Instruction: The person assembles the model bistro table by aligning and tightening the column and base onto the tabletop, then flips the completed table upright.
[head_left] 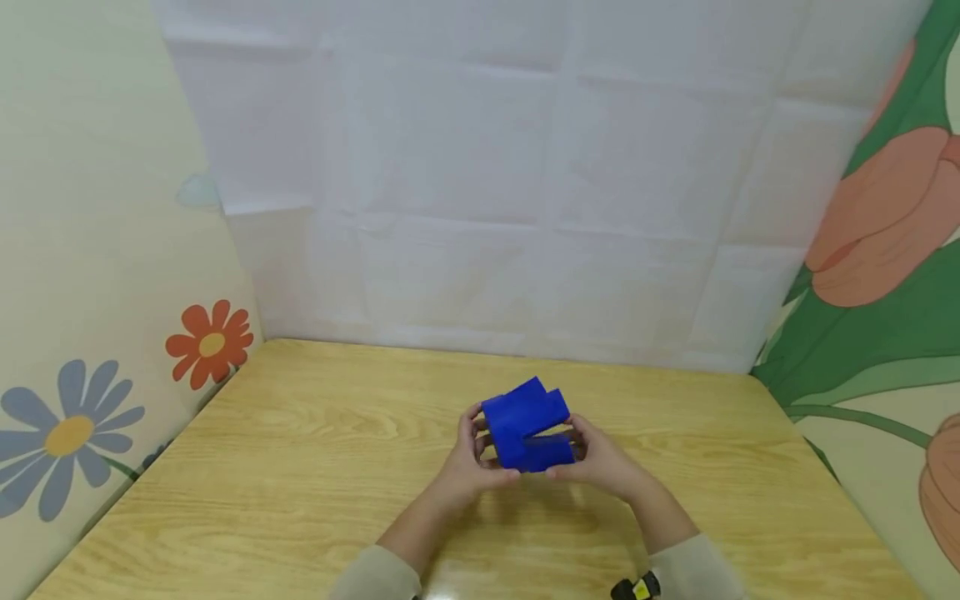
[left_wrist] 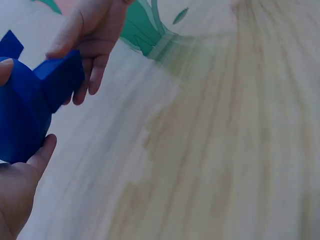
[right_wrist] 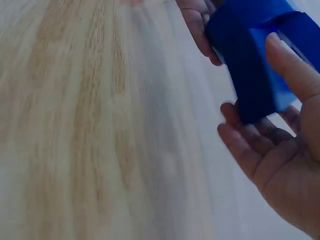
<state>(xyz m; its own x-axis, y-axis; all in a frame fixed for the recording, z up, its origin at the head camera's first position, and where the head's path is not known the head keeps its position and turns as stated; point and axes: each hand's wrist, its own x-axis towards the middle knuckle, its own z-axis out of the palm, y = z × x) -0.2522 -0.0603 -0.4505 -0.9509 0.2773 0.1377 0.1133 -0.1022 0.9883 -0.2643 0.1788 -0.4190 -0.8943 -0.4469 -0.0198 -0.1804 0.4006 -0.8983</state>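
A glossy blue object [head_left: 517, 425] with a rounded body and blocky arms, split by a slot that faces right, is between both hands above the table. My left hand [head_left: 468, 462] grips its left side, thumb along the near edge and fingers behind. The right hand [head_left: 600, 458] holds the ends of the arms on the right, its thumb at the near corner. In the left wrist view, the blue body [left_wrist: 22, 115] lies between the left thumb and fingers. The right wrist view shows the right thumb over a blue arm [right_wrist: 252, 75], with fingers curled beneath.
A wood-grain table [head_left: 337, 433] spreads under the hands. White creased cloth [head_left: 525, 167] hangs along its back edge, and flower-patterned panels stand at the left [head_left: 112, 250] and right [head_left: 877, 350]. A black and yellow item [head_left: 637, 587] sits by the right cuff.
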